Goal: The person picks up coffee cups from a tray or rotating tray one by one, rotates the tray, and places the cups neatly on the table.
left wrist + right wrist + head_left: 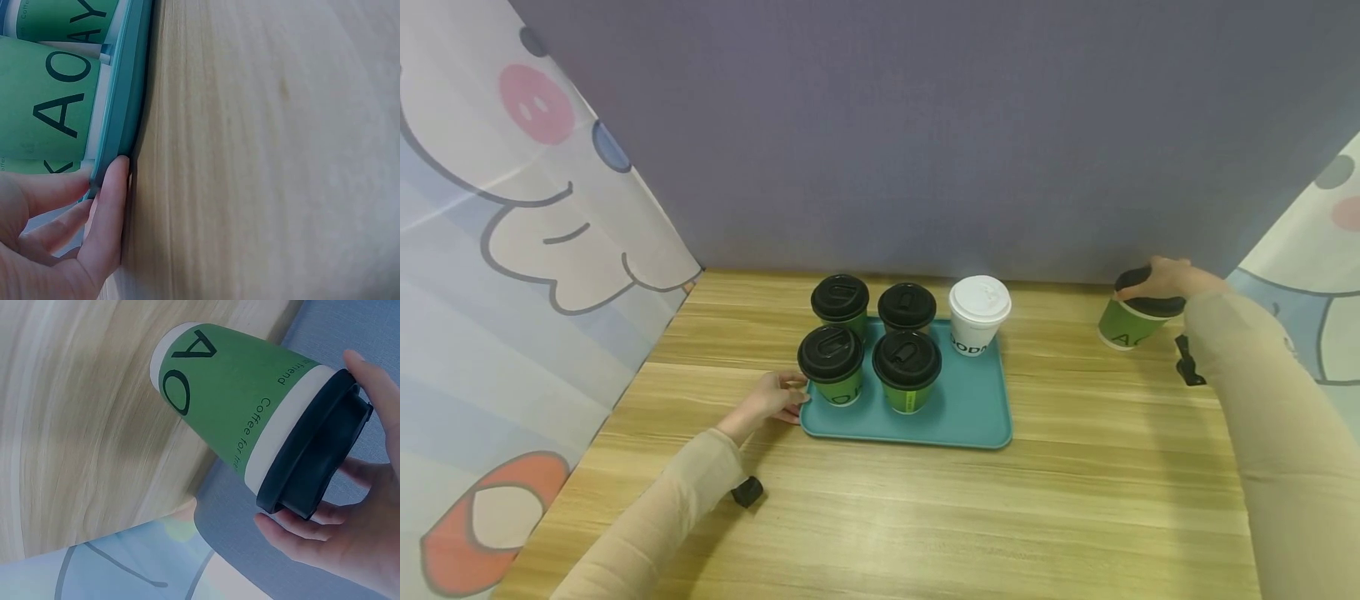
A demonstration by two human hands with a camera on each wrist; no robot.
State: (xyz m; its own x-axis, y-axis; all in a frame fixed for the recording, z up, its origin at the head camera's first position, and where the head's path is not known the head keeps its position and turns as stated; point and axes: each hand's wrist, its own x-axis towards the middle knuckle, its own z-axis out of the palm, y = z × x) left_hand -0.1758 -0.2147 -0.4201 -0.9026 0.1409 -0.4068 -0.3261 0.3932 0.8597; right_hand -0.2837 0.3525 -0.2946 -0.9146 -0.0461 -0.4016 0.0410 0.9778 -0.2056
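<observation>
At the left edge of a teal tray (973,408), my left hand (771,396) pinches the rim between thumb and fingers; the left wrist view shows this grip on the tray edge (125,106). Far to the right, my right hand (1165,279) holds a green paper coffee cup (1123,325) by its black lid from above. The right wrist view shows the cup (231,394) with thumb and fingers spread round the lid (312,450). On the tray stand several green cups with black lids, among them a front one (908,375), and a white cup (977,321) at the back right.
The wooden table (887,517) ends against a grey-blue panel (910,150) at the back. Cartoon-printed cloth (482,333) hangs at the left side and again at the right. A black wrist device (747,492) is by the left sleeve.
</observation>
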